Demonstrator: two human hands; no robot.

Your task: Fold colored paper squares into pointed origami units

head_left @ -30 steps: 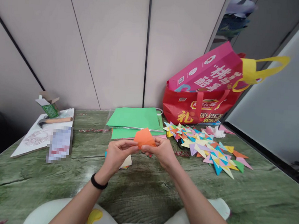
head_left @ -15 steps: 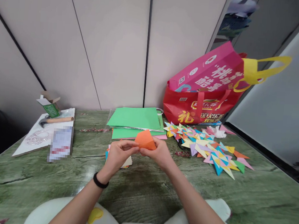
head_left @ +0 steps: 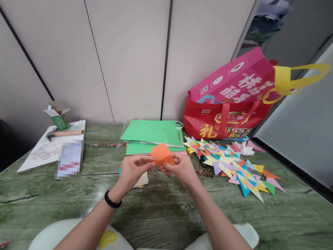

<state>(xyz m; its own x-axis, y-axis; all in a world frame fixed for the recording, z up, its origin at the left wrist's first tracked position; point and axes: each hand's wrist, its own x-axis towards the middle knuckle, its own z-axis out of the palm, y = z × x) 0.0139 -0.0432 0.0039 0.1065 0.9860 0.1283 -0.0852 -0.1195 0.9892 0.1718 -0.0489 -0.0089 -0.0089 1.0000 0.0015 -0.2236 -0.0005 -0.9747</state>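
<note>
A folded piece of orange paper is held up above the table between my two hands. My left hand pinches its left lower edge between thumb and fingers. At the lower right corner my right hand grips the paper, fingers closed on it. Partly hidden behind my left hand lies a small stack of coloured paper squares. Beyond the orange paper lie green paper sheets in a pile. To the right spreads a heap of folded multicoloured paper pieces, pointed and star-like.
A red bag with a pink box stands at the back right. On the left, a hammer and a small opened box rest on a white board. A wall panel closes off the table's back.
My right hand has shifted slightly to the right, its fingers now curled at the paper's lower right corner. The orange paper's lower edge looks changed in shape. The view has moved slightly.
</note>
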